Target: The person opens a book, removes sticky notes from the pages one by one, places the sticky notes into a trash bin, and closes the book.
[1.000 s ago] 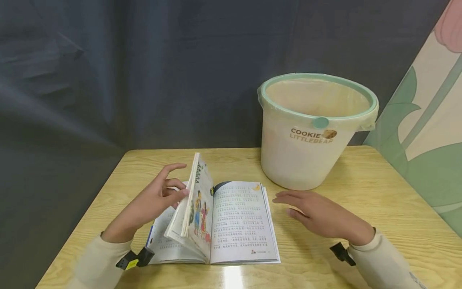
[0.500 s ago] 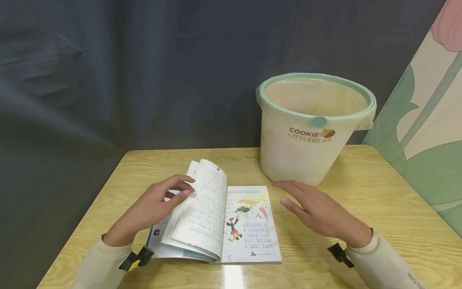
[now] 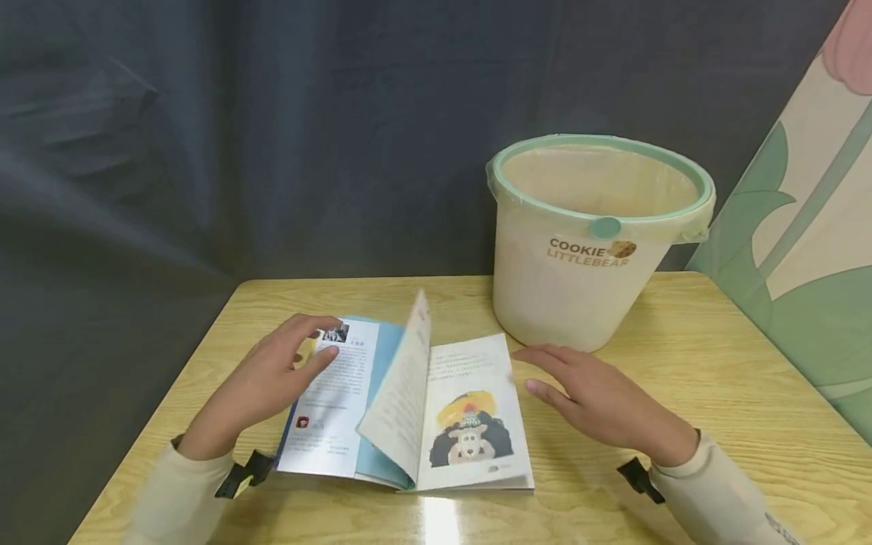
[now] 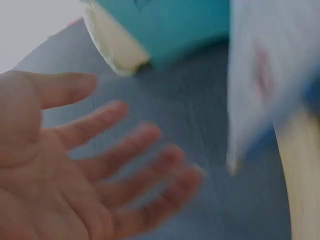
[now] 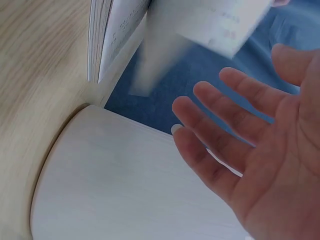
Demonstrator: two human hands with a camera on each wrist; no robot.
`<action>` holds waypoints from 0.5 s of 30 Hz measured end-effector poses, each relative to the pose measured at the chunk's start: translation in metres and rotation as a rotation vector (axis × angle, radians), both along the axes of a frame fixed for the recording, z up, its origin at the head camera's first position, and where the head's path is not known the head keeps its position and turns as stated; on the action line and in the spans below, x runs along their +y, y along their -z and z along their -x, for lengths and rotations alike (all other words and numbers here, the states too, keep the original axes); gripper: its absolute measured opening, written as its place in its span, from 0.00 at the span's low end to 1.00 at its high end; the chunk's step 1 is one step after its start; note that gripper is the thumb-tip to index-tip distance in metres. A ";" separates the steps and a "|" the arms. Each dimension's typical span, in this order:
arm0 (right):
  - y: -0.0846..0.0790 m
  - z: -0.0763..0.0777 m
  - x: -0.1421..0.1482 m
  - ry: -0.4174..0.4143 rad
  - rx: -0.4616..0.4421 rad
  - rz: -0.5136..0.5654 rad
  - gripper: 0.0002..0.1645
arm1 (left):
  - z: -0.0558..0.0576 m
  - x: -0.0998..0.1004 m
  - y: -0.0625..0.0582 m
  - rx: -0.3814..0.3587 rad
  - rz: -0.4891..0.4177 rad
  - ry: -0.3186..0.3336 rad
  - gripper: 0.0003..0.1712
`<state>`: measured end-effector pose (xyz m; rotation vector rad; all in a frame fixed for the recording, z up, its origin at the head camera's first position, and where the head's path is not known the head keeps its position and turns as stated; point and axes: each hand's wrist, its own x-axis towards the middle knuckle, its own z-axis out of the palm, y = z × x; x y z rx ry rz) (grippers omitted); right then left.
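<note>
An open book (image 3: 463, 371) lies on the table, its right page showing a cartoon animal. Some leaves (image 3: 402, 393) stand partly raised near the spine, loose and curving. On the left, the printed cover flap (image 3: 334, 401) and a light blue endpaper (image 3: 387, 348) show. My left hand (image 3: 262, 378) is over the flap's outer edge, fingers loosely bent; the left wrist view shows them spread with nothing in the palm. To the right of the book my right hand (image 3: 606, 393) is held with fingers extended, holding nothing. Its fingertips are close to the page edge; contact cannot be told.
A white bin (image 3: 565, 295) with a mint rim and a clear liner stands behind my right hand, at the back right of the wooden table (image 3: 715, 363). A dark curtain (image 3: 375, 151) hangs behind; a floral panel (image 3: 817, 265) is at the right.
Leaves from the thick bundle at my left hand have swung over to the right, uncovering the flap and endpaper. My left hand has moved slightly left; the right hand has barely moved.
</note>
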<state>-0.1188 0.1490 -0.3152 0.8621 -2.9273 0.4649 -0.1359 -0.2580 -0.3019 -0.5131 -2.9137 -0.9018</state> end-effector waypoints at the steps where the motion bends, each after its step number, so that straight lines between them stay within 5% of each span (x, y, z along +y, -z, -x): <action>1: 0.000 0.000 0.000 0.004 -0.005 -0.002 0.24 | 0.001 -0.003 0.000 -0.022 0.046 -0.034 0.28; 6: 0.000 0.000 0.001 -0.001 -0.020 -0.006 0.25 | 0.012 -0.015 0.006 -0.191 0.119 -0.054 0.38; 10: 0.001 -0.001 0.001 0.001 -0.011 -0.006 0.26 | 0.012 -0.015 0.005 -0.237 -0.031 0.026 0.37; 15: 0.000 -0.001 0.000 -0.004 0.020 -0.012 0.25 | 0.005 -0.008 0.000 -0.183 -0.204 0.141 0.35</action>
